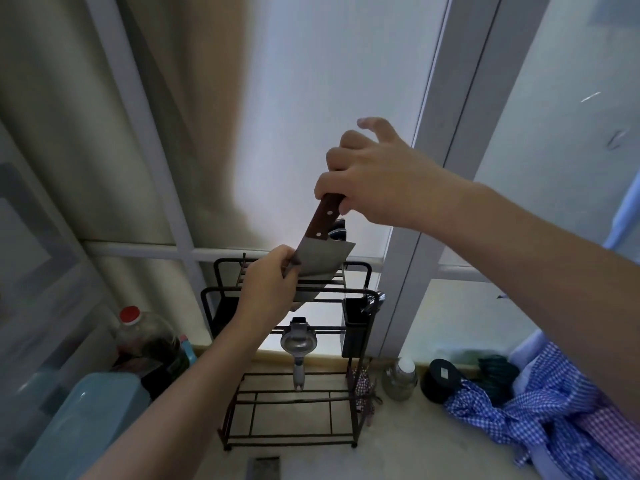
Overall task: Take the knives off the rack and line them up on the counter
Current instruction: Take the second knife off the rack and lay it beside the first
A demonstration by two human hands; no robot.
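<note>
A cleaver (323, 261) with a wide steel blade and a brown riveted wooden handle is tilted above the top of the black wire rack (360, 344). My right hand (374, 181) is closed around the top of the handle, index finger raised. My left hand (270, 289) pinches the blade's left edge, its lower part still down in the rack's slots. Behind the cleaver a dark handle of another knife (337, 230) sticks up from the rack.
A metal scoop-like tool (298, 344) hangs from the rack's middle bar, and a black utensil cup (355, 323) hangs on its right. Left stand a red-capped bottle (145, 337) and a blue container (86, 417). Right lie a small jar (400, 375), a black lid (443, 379), checked cloth (540, 414).
</note>
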